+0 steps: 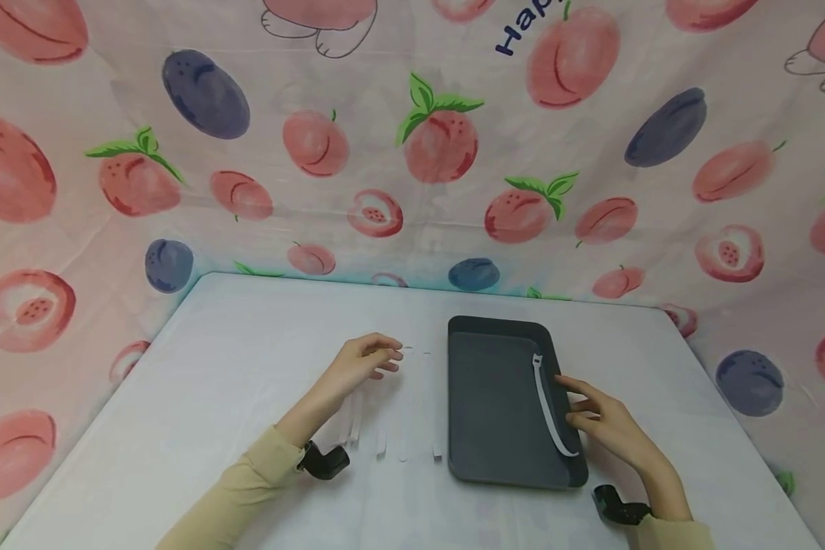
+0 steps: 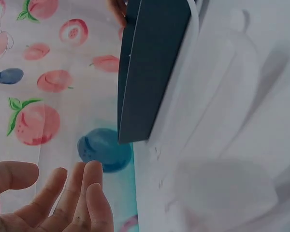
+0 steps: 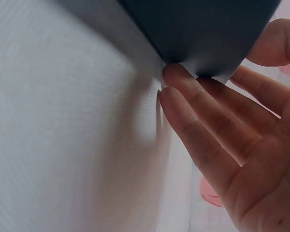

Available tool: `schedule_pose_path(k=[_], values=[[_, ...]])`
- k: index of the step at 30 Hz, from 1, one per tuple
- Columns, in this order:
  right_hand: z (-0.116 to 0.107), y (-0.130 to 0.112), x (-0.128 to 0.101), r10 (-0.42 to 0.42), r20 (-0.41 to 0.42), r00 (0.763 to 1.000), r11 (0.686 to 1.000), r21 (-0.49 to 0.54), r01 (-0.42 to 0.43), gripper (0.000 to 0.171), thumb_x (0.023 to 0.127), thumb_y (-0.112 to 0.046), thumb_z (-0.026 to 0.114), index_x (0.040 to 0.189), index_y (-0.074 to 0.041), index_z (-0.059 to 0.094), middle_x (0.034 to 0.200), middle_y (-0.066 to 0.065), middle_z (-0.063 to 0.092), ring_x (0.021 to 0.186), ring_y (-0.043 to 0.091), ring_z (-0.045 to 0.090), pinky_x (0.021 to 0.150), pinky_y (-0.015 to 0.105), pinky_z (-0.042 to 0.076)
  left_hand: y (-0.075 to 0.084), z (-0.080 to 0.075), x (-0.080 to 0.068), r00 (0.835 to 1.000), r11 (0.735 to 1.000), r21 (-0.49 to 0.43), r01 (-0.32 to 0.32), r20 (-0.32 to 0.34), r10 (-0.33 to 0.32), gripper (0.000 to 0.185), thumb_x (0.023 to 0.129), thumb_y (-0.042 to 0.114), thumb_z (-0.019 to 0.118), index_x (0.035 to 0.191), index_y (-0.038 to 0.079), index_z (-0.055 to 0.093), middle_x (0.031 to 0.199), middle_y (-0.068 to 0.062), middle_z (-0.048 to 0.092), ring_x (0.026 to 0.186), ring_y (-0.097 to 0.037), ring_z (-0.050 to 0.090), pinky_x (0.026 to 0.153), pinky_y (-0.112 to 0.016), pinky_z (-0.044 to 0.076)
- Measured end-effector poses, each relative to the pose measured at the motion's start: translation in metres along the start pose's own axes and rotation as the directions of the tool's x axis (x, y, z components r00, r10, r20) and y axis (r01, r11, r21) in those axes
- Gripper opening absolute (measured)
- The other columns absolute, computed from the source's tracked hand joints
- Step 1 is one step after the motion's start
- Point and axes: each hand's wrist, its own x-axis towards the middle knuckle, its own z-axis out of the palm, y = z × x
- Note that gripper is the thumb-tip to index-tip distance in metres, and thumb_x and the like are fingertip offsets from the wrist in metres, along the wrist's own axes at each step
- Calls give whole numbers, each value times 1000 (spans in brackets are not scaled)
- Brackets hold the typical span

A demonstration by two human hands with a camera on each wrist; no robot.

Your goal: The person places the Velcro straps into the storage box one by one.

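A dark grey shallow tray (image 1: 498, 405) lies on the white table, with a narrow white strip (image 1: 546, 409) along the right part of its inside. My right hand (image 1: 615, 428) is at the tray's right side; in the right wrist view, nearly straight fingertips (image 3: 176, 72) touch its dark outer wall (image 3: 203, 34), and the thumb stands apart near its upper edge. Left of the tray, my left hand (image 1: 367, 363) hovers with loosely bent fingers and nothing in it. Beneath and near it lie several white pieces (image 1: 381, 444), hard to make out against the table.
A patterned fruit curtain (image 1: 378, 145) hangs behind and beside the white table (image 1: 179, 397). In the left wrist view, the tray's tall side (image 2: 154, 72) rises beside blurred whitish pieces (image 2: 227, 87) on the tabletop. Each wrist wears a black camera (image 1: 325, 461).
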Motion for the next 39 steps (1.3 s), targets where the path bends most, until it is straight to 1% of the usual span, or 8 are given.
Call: schedule_pose_path(k=[3,5,9,15,21,29,36,39], values=[[0,0,0,0,-2,1000,1000,0,0,56,92,-14,59,145,-16,42,143,21,47,108,32,62,82,50,52,-5,-8,-4,1000,1000,2,14,-18,-14,32,98,18,49,122,0,60,119,-22,66,102,-26,68,89,-43,53],[1,0,0,0,-3,1000,1000,0,0,56,92,-14,59,145,-16,42,143,21,47,108,32,62,82,49,52,-8,-13,-6,999,1000,9,20,-29,-20,33,98,19,49,122,-1,59,118,-21,66,102,-26,68,88,-42,53],[1,0,0,4,0,1000,1000,2,-4,56,92,-14,59,145,-16,42,143,21,46,108,32,62,82,50,52,-14,-23,-10,998,999,24,29,-48,-28,34,98,19,48,122,-2,59,117,-21,67,102,-26,68,88,-40,53],[2,1,1,7,-2,1000,1000,-2,-7,56,92,-14,59,145,-16,42,143,21,47,108,32,62,82,50,52,-26,-36,-10,994,998,50,48,-102,-43,32,99,18,48,120,-3,60,114,-22,68,100,-28,68,86,-38,54],[2,1,1,15,1,1000,1000,-4,-15,57,92,-14,59,146,-17,41,143,21,46,108,32,62,81,49,52,-35,-46,-5,988,995,61,73,-139,-64,31,99,18,49,119,-2,61,113,-22,68,99,-27,69,85,-37,55],[2,1,1,11,-1,1000,1000,-10,-11,57,92,-14,59,145,-17,42,143,21,46,108,32,62,82,51,52,-39,-56,5,979,993,87,84,-193,-66,32,96,15,49,118,-5,62,111,-25,68,96,-29,70,79,-35,56],[0,0,1,15,2,1000,1000,-6,-15,57,92,-14,59,146,-16,41,144,21,46,108,32,62,82,51,52,-40,-61,14,977,986,135,97,-204,-68,32,96,14,47,117,-5,61,110,-25,68,95,-31,70,78,-36,55],[0,0,1,14,2,1000,1000,-6,-14,57,92,-15,59,146,-17,41,144,21,46,108,32,62,83,52,52,-42,-63,18,977,981,168,95,-204,-59,32,96,14,46,116,-6,62,108,-24,69,94,-31,70,75,-34,55]])
